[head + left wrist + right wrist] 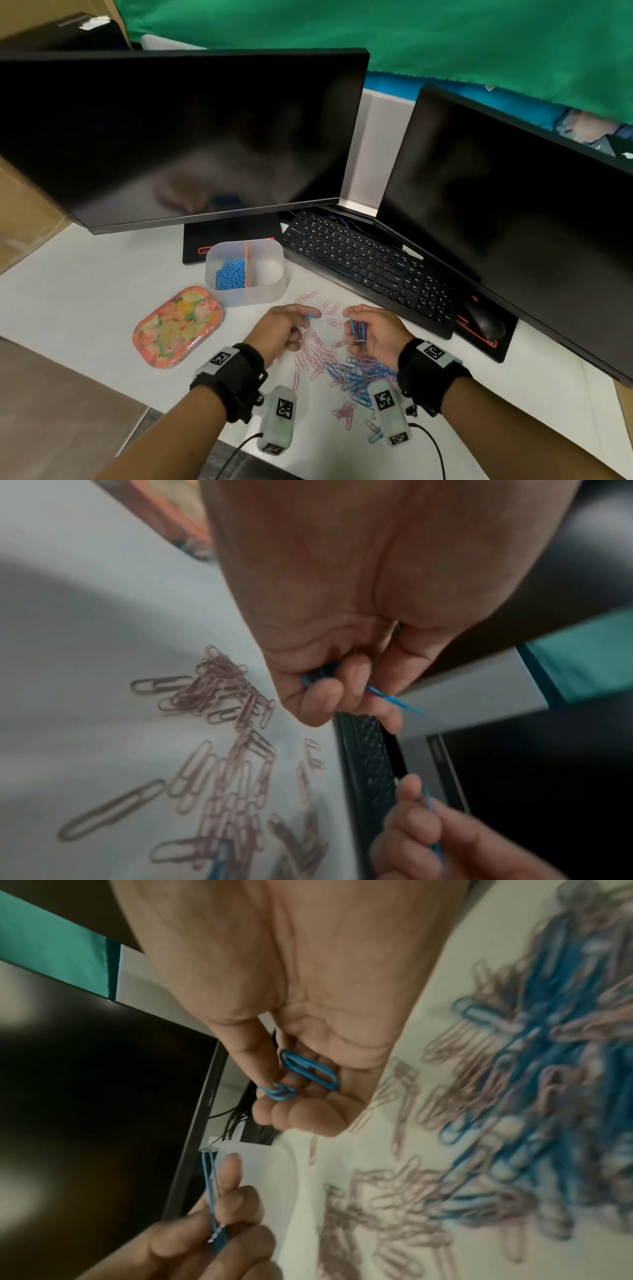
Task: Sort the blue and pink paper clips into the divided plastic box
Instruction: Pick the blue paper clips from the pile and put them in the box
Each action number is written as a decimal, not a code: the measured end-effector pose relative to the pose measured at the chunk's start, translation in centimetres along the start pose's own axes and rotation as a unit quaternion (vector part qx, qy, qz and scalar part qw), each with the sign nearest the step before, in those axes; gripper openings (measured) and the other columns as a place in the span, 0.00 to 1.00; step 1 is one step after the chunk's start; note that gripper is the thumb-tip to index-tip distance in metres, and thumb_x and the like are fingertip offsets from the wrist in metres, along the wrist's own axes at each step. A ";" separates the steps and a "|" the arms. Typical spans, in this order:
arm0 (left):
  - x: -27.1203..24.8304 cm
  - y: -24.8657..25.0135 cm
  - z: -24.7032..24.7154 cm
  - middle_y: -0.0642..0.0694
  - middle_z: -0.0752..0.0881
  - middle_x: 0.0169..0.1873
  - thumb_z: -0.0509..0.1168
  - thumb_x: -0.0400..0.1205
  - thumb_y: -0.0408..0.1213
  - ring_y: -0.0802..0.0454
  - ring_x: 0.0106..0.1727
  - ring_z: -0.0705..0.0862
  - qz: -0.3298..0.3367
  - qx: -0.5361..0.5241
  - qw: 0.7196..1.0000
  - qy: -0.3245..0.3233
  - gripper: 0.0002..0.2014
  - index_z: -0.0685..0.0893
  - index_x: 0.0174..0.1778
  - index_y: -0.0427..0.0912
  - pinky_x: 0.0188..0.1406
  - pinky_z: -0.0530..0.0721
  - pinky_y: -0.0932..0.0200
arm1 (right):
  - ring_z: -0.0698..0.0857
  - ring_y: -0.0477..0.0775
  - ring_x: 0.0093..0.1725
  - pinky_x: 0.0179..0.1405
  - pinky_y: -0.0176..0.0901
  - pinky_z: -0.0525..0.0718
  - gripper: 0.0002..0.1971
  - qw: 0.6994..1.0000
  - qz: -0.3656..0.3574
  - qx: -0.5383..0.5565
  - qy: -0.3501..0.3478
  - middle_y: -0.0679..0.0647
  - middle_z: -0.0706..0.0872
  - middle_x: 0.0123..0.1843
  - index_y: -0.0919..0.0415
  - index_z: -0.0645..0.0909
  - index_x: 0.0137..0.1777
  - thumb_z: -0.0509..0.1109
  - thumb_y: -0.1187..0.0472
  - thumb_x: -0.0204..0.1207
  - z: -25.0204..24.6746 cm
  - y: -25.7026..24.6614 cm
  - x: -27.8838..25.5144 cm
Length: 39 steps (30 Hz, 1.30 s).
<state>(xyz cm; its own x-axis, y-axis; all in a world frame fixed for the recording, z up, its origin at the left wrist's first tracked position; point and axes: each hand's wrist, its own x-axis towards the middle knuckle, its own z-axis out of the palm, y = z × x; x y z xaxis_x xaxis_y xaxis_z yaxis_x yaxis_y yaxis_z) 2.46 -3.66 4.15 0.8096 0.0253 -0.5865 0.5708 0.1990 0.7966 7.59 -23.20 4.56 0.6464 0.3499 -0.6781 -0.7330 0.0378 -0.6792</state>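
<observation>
Both hands (pixel 286 327) (pixel 375 330) pinch blue clips (pixel 358 330) above the pile (pixel 346 371).

Blue paper clips (pixel 310 1070) in curled right hand (pixel 294 1031)

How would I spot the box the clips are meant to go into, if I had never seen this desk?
Find the bigger monitor on the left and look at the desk just in front of its stand. There sits the divided plastic box, a frosted see-through tub with rounded corners. Unlike the closed flowered tin beside it, it is open, split by an orange divider, with blue clips in its left half only.
</observation>
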 end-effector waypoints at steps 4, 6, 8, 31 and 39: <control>-0.9 1.7 -1.6 0.43 0.72 0.31 0.49 0.75 0.25 0.52 0.23 0.66 -0.031 -0.187 0.982 0.002 0.12 0.78 0.37 0.37 0.23 0.67 0.63 | 0.79 0.56 0.29 0.26 0.44 0.78 0.06 0.999 0.010 -0.006 -0.038 0.61 0.81 0.33 0.64 0.79 0.49 0.60 0.66 0.80 3.8 -1.6 0.4; -1.2 2.6 -2.9 0.44 0.75 0.30 0.49 0.75 0.29 0.51 0.24 0.69 -0.026 -0.229 0.973 0.010 0.11 0.76 0.36 0.39 0.24 0.70 0.61 | 0.81 0.56 0.31 0.28 0.45 0.81 0.07 0.998 0.004 -0.021 -0.051 0.61 0.82 0.36 0.65 0.80 0.50 0.62 0.65 0.79 6.0 -2.4 0.9; -1.2 3.5 -4.4 0.45 0.77 0.31 0.50 0.79 0.32 0.51 0.26 0.74 -0.009 -0.223 0.974 0.048 0.10 0.77 0.39 0.40 0.27 0.75 0.60 | 0.83 0.57 0.34 0.31 0.46 0.83 0.08 0.997 -0.004 -0.036 -0.067 0.62 0.84 0.39 0.67 0.80 0.54 0.64 0.64 0.78 8.4 -3.3 1.5; 0.2 9.1 -8.9 0.44 0.85 0.50 0.60 0.84 0.38 0.49 0.51 0.83 0.062 0.016 0.977 0.202 0.10 0.82 0.59 0.42 0.44 0.81 0.58 | 0.84 0.59 0.51 0.56 0.48 0.83 0.11 0.978 -0.072 -0.196 -0.020 0.62 0.85 0.50 0.66 0.79 0.60 0.61 0.66 0.82 15.7 -7.6 5.7; 0.1 1.8 -2.5 0.58 0.83 0.33 0.67 0.77 0.32 0.62 0.30 0.79 0.176 0.404 0.898 0.019 0.07 0.86 0.45 0.49 0.38 0.77 0.67 | 0.86 0.46 0.39 0.38 0.35 0.84 0.04 0.865 -0.085 -0.493 0.033 0.50 0.88 0.42 0.57 0.84 0.47 0.68 0.63 0.77 3.1 -2.4 0.5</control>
<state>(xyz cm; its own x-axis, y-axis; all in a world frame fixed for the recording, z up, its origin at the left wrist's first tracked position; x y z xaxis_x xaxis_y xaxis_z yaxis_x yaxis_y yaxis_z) 3.26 -0.87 5.13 0.9626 -0.0166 -0.2703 0.2061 -0.6026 0.7710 9.04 -20.23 6.75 0.7614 0.3618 -0.5380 -0.1101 -0.7456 -0.6572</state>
